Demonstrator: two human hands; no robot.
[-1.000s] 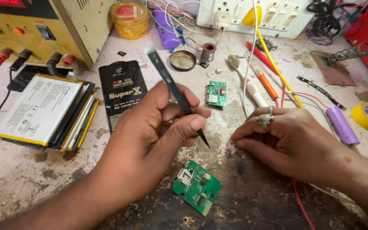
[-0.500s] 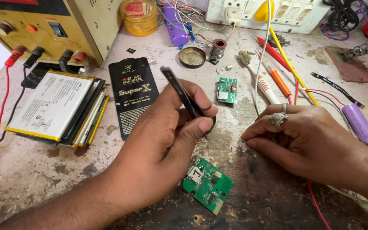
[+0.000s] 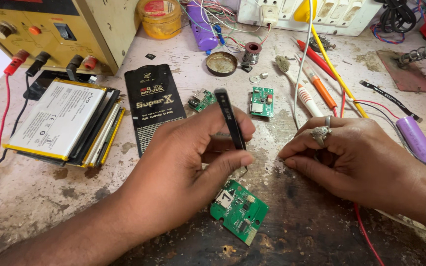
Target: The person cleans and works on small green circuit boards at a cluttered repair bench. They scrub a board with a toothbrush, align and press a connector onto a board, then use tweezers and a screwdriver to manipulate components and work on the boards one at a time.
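Your left hand point(image 3: 183, 172) pinches a pair of black tweezers point(image 3: 230, 125) between thumb and forefinger, fingers closed on the shaft, tip angled down toward the green circuit board point(image 3: 239, 212) on the desk point(image 3: 40, 197). The board lies just below and right of that hand, flat, one corner toward you, the tweezer tip close above its upper edge; contact not clear from here. Your right hand point(image 3: 351, 157) rests to the right of the board, fingers curled and pressed to the desk; whether it grips anything cannot be told, though a red wire point(image 3: 366, 231) runs out from beneath it. To work this well, I judge: brace the heel of the left hand on the desk, keep the tweezers lightly squeezed, come in low to the board, and steady the board if it skates. Beyond the board, farther from you: two smaller green boards point(image 3: 262, 101), a black printed packet point(image 3: 155, 106). Far left of the board, a stack of flat phone batteries point(image 3: 60, 120); far right, a purple cell point(image 3: 416, 139).
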